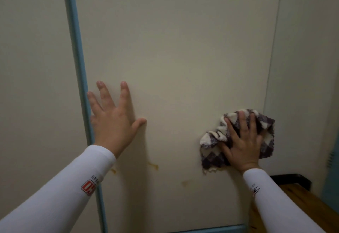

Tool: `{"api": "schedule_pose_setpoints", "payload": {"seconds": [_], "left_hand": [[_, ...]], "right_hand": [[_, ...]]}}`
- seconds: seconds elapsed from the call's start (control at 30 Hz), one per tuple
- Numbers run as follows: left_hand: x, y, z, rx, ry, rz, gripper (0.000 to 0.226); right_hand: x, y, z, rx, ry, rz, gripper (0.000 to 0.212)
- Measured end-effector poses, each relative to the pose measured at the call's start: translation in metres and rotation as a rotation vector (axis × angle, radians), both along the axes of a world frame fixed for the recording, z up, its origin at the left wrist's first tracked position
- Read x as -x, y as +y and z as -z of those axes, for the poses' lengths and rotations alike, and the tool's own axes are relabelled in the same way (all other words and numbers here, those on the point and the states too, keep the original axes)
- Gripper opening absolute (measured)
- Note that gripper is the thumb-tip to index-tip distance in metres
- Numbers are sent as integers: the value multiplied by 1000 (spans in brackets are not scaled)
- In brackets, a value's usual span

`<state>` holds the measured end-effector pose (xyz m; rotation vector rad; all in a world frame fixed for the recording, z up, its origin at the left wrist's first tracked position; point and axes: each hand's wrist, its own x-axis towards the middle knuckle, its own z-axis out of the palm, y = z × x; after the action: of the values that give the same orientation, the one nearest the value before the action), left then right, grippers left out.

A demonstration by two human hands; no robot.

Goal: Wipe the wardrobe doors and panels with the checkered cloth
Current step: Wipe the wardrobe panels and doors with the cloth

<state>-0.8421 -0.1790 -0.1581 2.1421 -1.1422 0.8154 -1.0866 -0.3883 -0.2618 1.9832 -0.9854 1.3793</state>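
Two hands met the panel (174,58): our left hand (111,122) lay spread flat by its left edge, likely to steady us; our right hand (242,141) pressed the cloth (211,140), fingers (241,120) straight, near its right edge.

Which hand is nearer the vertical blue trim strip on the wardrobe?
Left. The left hand lies flat just right of the blue trim strip; the right hand presses the purple-and-white checkered cloth far to its right.

Down in the right corner I can see a brown wooden surface (300,203) with a black edge (290,178) along its back, and just beside it stands something blue (330,183) with little slots (330,159).
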Motion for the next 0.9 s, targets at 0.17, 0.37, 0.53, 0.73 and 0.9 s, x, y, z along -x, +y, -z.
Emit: {"api": "schedule_pose_setpoints", "payload": {"seconds": [0.17, 0.37, 0.53, 0.73, 0.9], "left_hand": [[0, -2, 2, 0, -13, -7, 100], [0, 0, 0, -15, -17, -14, 99], [-14, 17, 6, -10, -40, 72, 93], [-36, 40, 28, 51, 20, 153, 86], [-37, 49, 45, 48, -24, 249, 77]], "right_hand": [[-7, 10, 23, -185, -178, 24, 64], [-47, 40, 49, -369, -289, 5, 68], [-104, 70, 55, -301, -255, -65, 67], [-171, 106, 44, -89, -105, -132, 71], [-224, 136, 47, 86, 0, -221, 65]]}}
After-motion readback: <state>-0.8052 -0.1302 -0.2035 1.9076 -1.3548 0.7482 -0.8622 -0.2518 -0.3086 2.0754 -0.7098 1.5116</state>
